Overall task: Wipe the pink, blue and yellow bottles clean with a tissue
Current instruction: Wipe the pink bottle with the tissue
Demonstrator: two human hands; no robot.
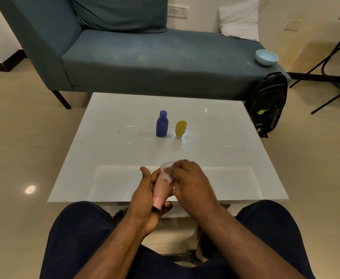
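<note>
My left hand (145, 196) grips a pink bottle (161, 190) over the near edge of the white table (235, 158), cap end pointing toward me. My right hand (191, 182) presses a crumpled white tissue (168, 171) against the bottle's far end. A blue bottle (162, 124) stands upright at the middle of the table. Just to its right a yellow bottle (180, 128) stands cap-down. Both are apart from my hands.
A blue-grey sofa (145, 57) runs behind the table, with a light blue bowl (266, 57) on its right end and a white pillow (239, 21). A black backpack (267, 103) leans at the table's far right corner. A dark folding stand (336, 57) is at far right.
</note>
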